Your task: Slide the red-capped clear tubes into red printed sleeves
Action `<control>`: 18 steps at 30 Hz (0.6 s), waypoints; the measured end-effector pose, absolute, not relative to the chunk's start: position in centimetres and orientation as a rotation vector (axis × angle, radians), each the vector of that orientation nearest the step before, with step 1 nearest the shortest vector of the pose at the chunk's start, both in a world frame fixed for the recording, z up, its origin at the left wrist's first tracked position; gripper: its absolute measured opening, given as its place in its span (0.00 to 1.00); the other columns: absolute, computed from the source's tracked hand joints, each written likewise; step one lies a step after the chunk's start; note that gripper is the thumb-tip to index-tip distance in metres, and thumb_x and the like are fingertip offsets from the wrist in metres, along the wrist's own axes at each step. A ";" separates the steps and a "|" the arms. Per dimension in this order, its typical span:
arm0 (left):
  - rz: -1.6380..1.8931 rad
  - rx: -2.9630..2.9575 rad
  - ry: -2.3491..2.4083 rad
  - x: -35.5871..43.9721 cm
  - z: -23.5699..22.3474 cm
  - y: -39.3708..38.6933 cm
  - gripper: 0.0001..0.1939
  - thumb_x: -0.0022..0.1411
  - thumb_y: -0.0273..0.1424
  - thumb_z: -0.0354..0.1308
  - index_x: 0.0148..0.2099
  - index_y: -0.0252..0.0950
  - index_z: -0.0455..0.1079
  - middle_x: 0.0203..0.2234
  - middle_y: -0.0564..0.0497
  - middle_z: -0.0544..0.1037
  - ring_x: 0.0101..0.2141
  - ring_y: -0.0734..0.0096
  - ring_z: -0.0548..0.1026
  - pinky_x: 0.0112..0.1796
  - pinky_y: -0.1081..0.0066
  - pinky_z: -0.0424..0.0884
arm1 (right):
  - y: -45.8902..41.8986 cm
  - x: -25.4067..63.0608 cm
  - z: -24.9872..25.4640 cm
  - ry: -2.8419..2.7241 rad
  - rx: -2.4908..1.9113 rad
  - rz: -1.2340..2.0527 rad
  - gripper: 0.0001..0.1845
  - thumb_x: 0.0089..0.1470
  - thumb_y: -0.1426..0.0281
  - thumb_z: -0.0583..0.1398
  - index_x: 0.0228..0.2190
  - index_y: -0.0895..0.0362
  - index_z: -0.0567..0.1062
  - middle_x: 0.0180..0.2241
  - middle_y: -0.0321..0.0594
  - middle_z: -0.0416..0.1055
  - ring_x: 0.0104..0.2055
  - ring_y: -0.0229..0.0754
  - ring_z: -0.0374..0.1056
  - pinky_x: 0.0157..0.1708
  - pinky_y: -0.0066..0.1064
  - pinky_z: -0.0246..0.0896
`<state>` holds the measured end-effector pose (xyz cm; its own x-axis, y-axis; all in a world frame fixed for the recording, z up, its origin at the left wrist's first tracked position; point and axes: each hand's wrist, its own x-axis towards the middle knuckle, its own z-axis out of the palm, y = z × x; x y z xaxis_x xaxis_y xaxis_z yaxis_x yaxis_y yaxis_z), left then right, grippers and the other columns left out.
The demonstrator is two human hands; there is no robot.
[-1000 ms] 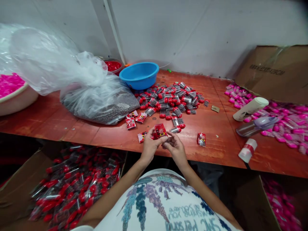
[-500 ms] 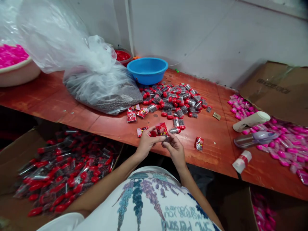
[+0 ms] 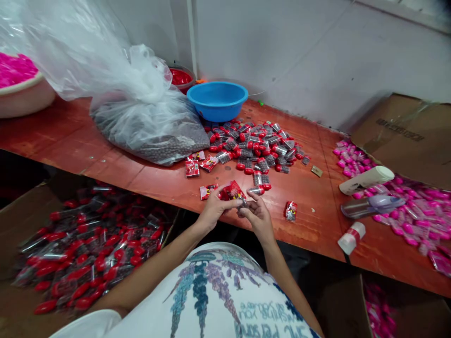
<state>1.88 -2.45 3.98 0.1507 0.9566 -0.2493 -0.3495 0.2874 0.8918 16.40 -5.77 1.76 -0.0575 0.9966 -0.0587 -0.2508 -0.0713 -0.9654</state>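
Observation:
Near the table's front edge, my left hand [image 3: 213,209] is closed on a small red printed packet [image 3: 233,190], thumb across its lower part. My right hand [image 3: 259,215] pinches at the packet's lower right end, where a greyish, clear part shows between the fingertips. Its details are hidden by the fingers. Beside my left fingers lies another printed packet [image 3: 207,191]. More red packets [image 3: 192,169] lie behind it, and a single packet [image 3: 291,211] lies to the right. Just behind my hands are small clear bottles with red caps [image 3: 258,179], filled with dark beads.
A heap of red-capped bottles [image 3: 260,145] lies before a blue basin [image 3: 217,101]. At left stands a plastic bag of dark beads [image 3: 151,136]. Pink bottles [image 3: 416,206], a tumbler [image 3: 369,205] and a white cylinder [image 3: 366,180] are right. Below left, a carton [image 3: 31,211] holds red-capped bottles.
The camera view has turned and shifted. The packet in my left hand has tilted over and lies lower between the hands. My right fingers stay at its lower end.

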 end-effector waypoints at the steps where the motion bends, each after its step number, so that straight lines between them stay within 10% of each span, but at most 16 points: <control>1: 1.111 0.784 0.982 1.8 4.1 -2.4 0.28 0.41 0.31 0.70 0.47 0.36 0.71 0.21 0.58 0.70 0.17 0.83 0.60 0.17 0.79 0.53 | -5.9 16.2 1.7 -1.039 -1.049 1.391 0.29 0.48 0.73 0.63 0.52 0.50 0.64 0.32 0.34 0.73 0.33 0.37 0.70 0.35 0.30 0.67; 18: 1.156 0.837 1.020 2.6 5.0 -1.8 0.33 0.42 0.31 0.70 0.53 0.35 0.69 0.20 0.59 0.67 0.17 0.82 0.59 0.17 0.78 0.53 | -6.9 15.4 2.3 -1.020 -1.135 1.182 0.20 0.50 0.68 0.63 0.47 0.52 0.74 0.37 0.36 0.75 0.32 0.38 0.71 0.35 0.33 0.70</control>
<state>2.63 -1.82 4.97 0.0865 0.9760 -0.1997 -0.3196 0.2170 0.9224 15.41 -6.91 2.27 0.1158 0.9932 0.0077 -0.1530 0.0255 -0.9879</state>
